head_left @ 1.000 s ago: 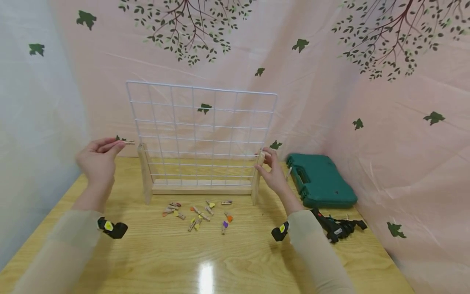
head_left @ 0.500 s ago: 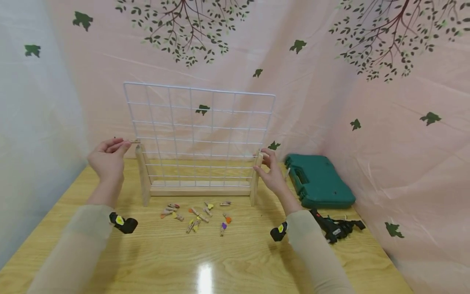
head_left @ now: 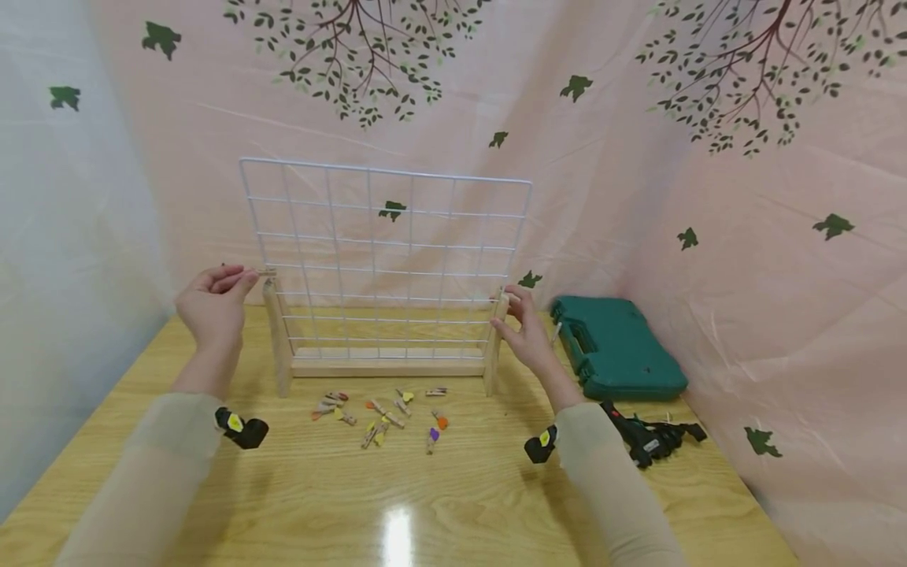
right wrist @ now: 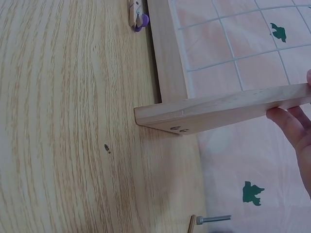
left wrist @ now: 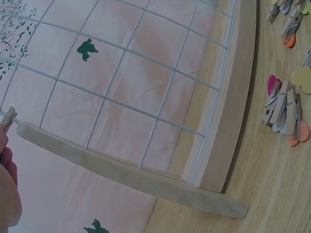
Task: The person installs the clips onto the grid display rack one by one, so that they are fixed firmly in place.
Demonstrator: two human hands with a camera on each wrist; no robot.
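A white wire grid (head_left: 368, 169) stands upright in a pale wooden stand (head_left: 388, 368) on the table. My left hand (head_left: 212, 307) pinches a small wooden clothespin (left wrist: 8, 118) at the grid's left edge, just above the left post (head_left: 278, 335). Its tip meets the edge wire; whether it is clipped on I cannot tell. With thumb and fingers, my right hand (head_left: 524, 327) grips the right post (right wrist: 218, 109) near its top. Several loose clothespins (head_left: 386, 415) with coloured heart and round tops lie in front of the stand.
To the right of the stand lies a green plastic case (head_left: 627, 346). Nearer me is a black tool (head_left: 655, 442), its kind unclear. A pale pink cloth (head_left: 602, 197) with printed leaves hangs behind the table.
My left hand has moved right with the clothespin, from a gap beside the grid up to its left edge. The right hand stays on the right post.
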